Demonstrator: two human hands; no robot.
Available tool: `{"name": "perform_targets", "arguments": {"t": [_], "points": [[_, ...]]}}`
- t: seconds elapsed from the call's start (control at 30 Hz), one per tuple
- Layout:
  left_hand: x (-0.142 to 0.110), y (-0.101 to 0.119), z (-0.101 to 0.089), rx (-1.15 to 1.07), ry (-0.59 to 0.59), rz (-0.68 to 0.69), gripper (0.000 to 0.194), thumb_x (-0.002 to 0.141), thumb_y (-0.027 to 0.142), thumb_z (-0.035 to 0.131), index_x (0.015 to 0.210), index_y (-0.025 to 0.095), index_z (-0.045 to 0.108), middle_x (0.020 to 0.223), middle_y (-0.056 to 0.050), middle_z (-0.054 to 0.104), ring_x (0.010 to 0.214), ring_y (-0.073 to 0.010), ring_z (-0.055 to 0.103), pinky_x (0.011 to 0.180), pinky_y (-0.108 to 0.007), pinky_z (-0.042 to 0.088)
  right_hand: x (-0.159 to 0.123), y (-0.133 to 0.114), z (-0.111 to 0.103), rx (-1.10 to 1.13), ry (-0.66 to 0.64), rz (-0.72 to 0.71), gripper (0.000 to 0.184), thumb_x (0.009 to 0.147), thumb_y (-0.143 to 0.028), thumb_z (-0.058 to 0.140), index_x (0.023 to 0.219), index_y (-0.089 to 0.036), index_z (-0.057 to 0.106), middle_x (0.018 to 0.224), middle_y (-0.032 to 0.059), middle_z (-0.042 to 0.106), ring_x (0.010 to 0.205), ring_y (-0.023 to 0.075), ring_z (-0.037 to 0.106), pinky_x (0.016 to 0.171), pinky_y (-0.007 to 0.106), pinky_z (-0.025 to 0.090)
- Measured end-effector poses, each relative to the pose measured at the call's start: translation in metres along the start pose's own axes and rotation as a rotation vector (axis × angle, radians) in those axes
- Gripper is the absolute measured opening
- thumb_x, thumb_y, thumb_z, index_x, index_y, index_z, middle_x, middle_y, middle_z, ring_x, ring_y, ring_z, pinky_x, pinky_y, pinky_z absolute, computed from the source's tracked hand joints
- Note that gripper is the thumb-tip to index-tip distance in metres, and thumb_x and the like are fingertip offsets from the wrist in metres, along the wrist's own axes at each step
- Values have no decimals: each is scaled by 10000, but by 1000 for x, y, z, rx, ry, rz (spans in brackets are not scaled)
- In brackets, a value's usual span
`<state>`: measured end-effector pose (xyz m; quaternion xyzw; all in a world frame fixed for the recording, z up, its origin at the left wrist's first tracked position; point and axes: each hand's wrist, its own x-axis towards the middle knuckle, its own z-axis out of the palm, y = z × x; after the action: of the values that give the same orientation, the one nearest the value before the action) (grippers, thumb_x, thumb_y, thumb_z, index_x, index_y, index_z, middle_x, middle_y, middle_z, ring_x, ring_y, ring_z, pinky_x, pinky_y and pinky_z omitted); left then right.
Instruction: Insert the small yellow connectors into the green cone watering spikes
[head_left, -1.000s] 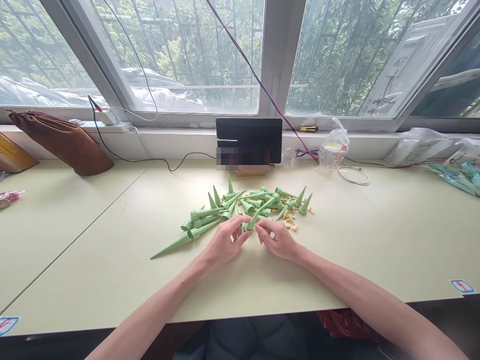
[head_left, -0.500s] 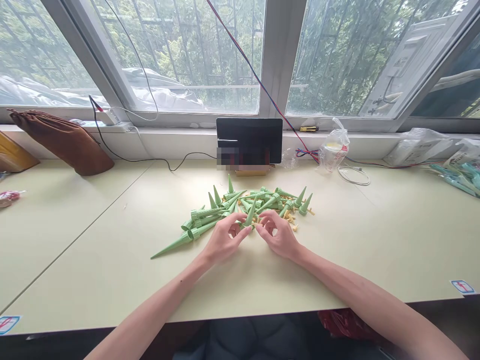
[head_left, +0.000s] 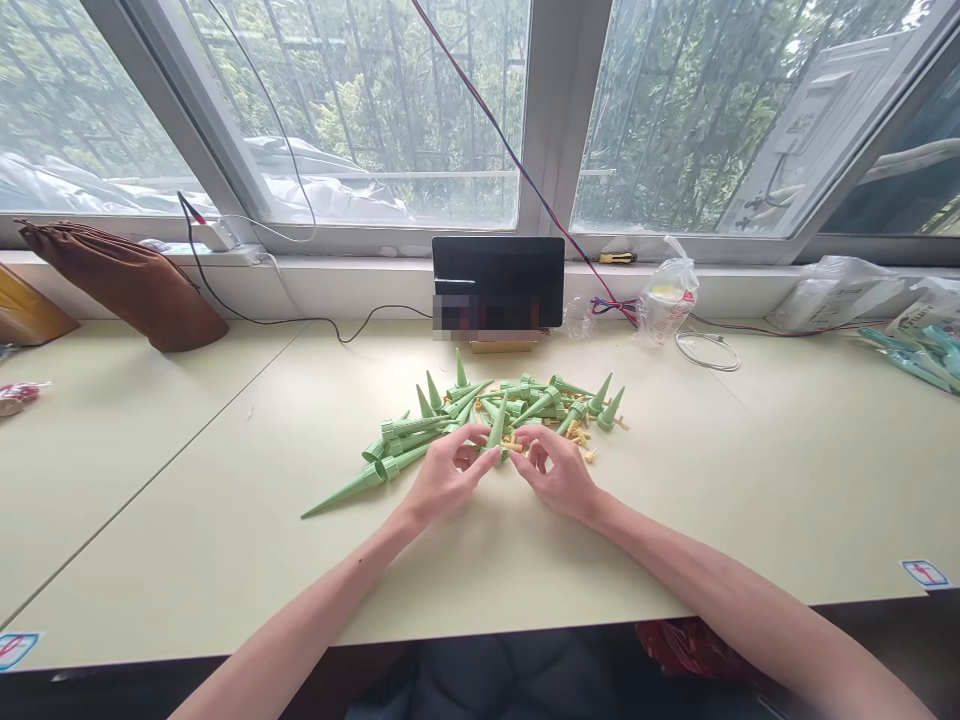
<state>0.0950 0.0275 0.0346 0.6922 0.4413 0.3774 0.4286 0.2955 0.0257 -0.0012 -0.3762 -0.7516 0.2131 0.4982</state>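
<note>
Upright in front of me stands a green plastic watering spike (head_left: 497, 425), point up, gripped near its base between the thumb and fingers of my left hand (head_left: 448, 470). A small yellow valve piece (head_left: 512, 447) sticks out from the spike's lower right side. My right hand (head_left: 556, 472) is right beside this piece, thumb and fingertips apart around its outer end; whether they touch it is hard to see. Just behind both hands lies a pile of green spikes (head_left: 409, 427), with several more standing on their caps. Loose yellow valve pieces (head_left: 579, 434) lie at the pile's right.
A dark-screened tablet (head_left: 499, 275) leans on a small stand behind the pile. To its right are a bagged cup (head_left: 667, 300) and a coiled white cable (head_left: 709, 350). A brown bag (head_left: 142, 285) lies at the far left, teal packets (head_left: 930, 355) at the far right.
My right fingers have drawn slightly back from the yellow valve piece, which now shows more fully. The spike in my left hand has tilted and shifted a little left.
</note>
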Motion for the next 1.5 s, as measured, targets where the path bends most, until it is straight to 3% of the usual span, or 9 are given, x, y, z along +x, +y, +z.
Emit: {"name": "perform_targets", "arguments": {"t": [0.47,0.7,1.5], "points": [[0,0,1,-39,8,-21,365,866,488,648,1071,188,615,888,-30,612,558,-102,574,479,-222,488,0,2,-2,-259,-2,-124,191,962,-278,578,1129,-221,651,927,54,694,550,104,571,520,235,458],[1,0,1,-47,4,-31,350,869,475,649,1060,185,605,892,-29,603,557,-101,574,469,-216,469,1,2,-3,-368,4,-240,183,981,-229,547,1109,-208,677,936,60,724,656,120,653,529,217,456],[-1,-2,0,118,-13,106,303,898,432,622,1061,177,620,784,-9,627,593,-120,570,561,-248,519,-3,3,2,-413,-6,-212,129,947,-186,542,949,-200,670,826,40,701,560,103,574,501,226,353]]}}
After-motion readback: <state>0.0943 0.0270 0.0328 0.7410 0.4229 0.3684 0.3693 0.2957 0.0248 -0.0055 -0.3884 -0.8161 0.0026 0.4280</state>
